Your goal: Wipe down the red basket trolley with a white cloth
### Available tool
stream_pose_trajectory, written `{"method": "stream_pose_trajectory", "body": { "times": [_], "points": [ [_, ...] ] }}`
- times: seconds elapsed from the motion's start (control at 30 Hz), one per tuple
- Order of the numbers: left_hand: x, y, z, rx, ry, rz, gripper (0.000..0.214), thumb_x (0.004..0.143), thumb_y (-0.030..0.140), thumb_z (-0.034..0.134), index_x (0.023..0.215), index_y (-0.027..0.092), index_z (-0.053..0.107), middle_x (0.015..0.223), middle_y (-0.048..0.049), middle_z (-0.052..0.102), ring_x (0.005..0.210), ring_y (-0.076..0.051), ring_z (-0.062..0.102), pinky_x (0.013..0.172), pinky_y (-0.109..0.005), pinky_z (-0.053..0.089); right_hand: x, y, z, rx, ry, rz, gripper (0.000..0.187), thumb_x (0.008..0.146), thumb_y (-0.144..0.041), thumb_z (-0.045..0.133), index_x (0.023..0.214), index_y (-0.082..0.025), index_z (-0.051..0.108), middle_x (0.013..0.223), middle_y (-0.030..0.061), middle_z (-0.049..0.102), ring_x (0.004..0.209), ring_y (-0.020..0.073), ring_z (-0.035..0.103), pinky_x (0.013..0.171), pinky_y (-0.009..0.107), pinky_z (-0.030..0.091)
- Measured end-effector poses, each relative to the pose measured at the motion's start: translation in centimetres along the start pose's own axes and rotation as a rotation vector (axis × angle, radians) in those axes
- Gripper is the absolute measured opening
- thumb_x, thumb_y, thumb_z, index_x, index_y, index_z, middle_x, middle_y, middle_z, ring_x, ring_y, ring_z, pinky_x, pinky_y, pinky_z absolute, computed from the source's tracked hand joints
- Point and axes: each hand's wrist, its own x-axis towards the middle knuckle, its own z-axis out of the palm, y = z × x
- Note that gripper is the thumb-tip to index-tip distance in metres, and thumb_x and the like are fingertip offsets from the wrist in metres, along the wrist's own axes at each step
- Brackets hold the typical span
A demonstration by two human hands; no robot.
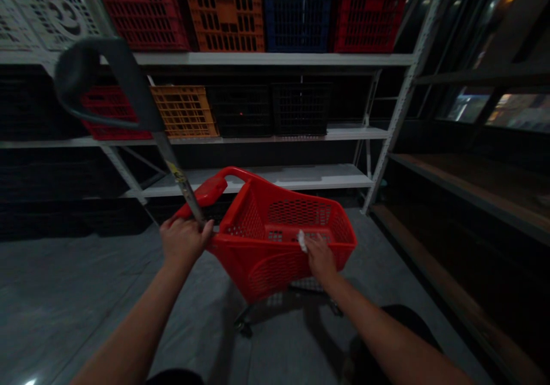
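A small red plastic shopping cart (275, 267) stands on the floor in front of me. My left hand (185, 240) is closed on the cart's red handle (205, 193), beside the foot of a metal pole (183, 183). This pole rises up to the left and carries a dark grey loop handle (140, 95). Over the cart's near rim is my right hand (320, 254), pinching a crumpled white wipe (302, 240). It may be a cloth or tissue; I cannot tell which. Part of the mesh basket floor shows inside the cart.
Behind the cart stands a white metal shelf rack (275, 59). It holds an orange crate (226, 15), a blue crate (298, 12), a yellow crate (184, 111) and several red and black ones. Dark shelving (485, 181) runs along the right. My legs are at the bottom edge.
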Motion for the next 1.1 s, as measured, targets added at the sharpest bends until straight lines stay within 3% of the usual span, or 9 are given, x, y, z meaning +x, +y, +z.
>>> {"method": "stream_pose_trajectory", "body": {
  "times": [0.17,0.3,0.4,0.63,0.7,0.8,0.87,0.93,1.1],
  "points": [
    [-0.1,0.2,-0.4,0.018,-0.014,0.001,0.053,0.083,0.048,0.028,0.063,0.015,0.065,0.062,-0.0110,0.063,0.075,-0.025,0.055,0.081,-0.038,0.030,6.6,-12.0,5.7,0.200,-0.085,-0.150,0.042,0.081,-0.007,0.040,0.119,-0.021,0.052,0.113,0.0032,0.061,0.102,0.0143,0.055,0.104,0.036,0.024],
    [0.0,-0.3,-0.4,0.032,-0.040,0.009,0.054,0.082,0.048,0.027,0.064,0.014,0.065,0.064,-0.0118,0.064,0.075,-0.025,0.055,0.081,-0.038,0.030,8.6,-15.4,6.4,0.212,-0.170,-0.241,0.042,0.084,-0.010,0.039,0.122,-0.022,0.048,0.121,0.0019,0.056,0.107,0.0129,0.052,0.106,0.034,0.020],
    [0.1,-1.1,0.0,0.054,-0.055,0.035,0.056,0.083,0.049,0.026,0.064,0.013,0.064,0.063,-0.0120,0.063,0.076,-0.025,0.055,0.082,-0.037,0.031,6.7,-12.2,5.1,0.147,-0.212,-0.272,0.049,0.081,-0.007,0.040,0.128,-0.021,0.042,0.124,0.0033,0.054,0.111,0.0135,0.050,0.108,0.039,0.013],
    [1.1,-3.1,1.7,0.056,-0.097,0.085,0.054,0.083,0.051,0.025,0.062,0.015,0.060,0.063,-0.0098,0.060,0.078,-0.025,0.053,0.083,-0.039,0.033,-2.5,3.0,-2.5,-0.123,-0.075,-0.178,0.062,0.076,0.002,0.034,0.131,-0.027,0.039,0.119,0.0039,0.058,0.108,0.0156,0.054,0.106,0.052,-0.004],
    [1.4,-3.4,1.9,0.034,-0.082,0.070,0.054,0.084,0.052,0.024,0.070,0.013,0.060,0.075,-0.0107,0.062,0.086,-0.026,0.052,0.088,-0.043,0.032,-4.4,6.7,-4.6,-0.187,-0.018,-0.150,0.061,0.074,0.001,0.034,0.127,-0.027,0.043,0.116,0.0036,0.060,0.105,0.0165,0.056,0.106,0.053,-0.004],
    [1.1,-2.3,1.6,-0.099,0.131,-0.130,0.055,0.083,0.054,0.030,0.107,0.008,0.050,0.118,-0.0164,0.050,0.113,-0.032,0.041,0.095,-0.053,0.026,-5.9,10.1,-5.5,-0.228,0.060,-0.093,0.057,0.073,0.001,0.034,0.121,-0.025,0.051,0.113,0.0046,0.062,0.104,0.0178,0.057,0.107,0.053,0.002],
    [0.1,-0.1,1.0,-0.260,0.296,-0.273,0.061,0.081,0.051,0.040,0.125,0.008,0.033,0.136,-0.0185,0.032,0.125,-0.034,0.027,0.097,-0.057,0.022,-6.1,10.6,-4.5,-0.208,0.110,-0.044,0.055,0.074,0.000,0.033,0.120,-0.024,0.052,0.114,0.0058,0.062,0.106,0.0187,0.056,0.106,0.054,0.009],
    [-1.5,3.4,0.4,-0.424,0.361,-0.264,0.059,0.081,0.042,0.046,0.129,0.012,0.028,0.140,-0.0173,0.026,0.128,-0.033,0.023,0.100,-0.055,0.021,-5.9,9.8,-2.9,-0.163,0.167,0.006,0.053,0.076,-0.002,0.033,0.122,-0.022,0.051,0.117,0.0070,0.060,0.110,0.0194,0.053,0.105,0.053,0.016],
    [-5.2,15.4,0.3,-0.640,0.076,0.158,0.031,0.083,0.030,0.042,0.112,0.019,0.049,0.130,-0.0107,0.043,0.128,-0.025,0.029,0.103,-0.046,0.025,-5.8,5.9,-0.3,-0.026,0.225,-0.092,0.046,0.084,-0.007,0.031,0.123,-0.022,0.050,0.120,0.0075,0.057,0.116,0.0174,0.048,0.101,0.046,0.031]
  ]
}}
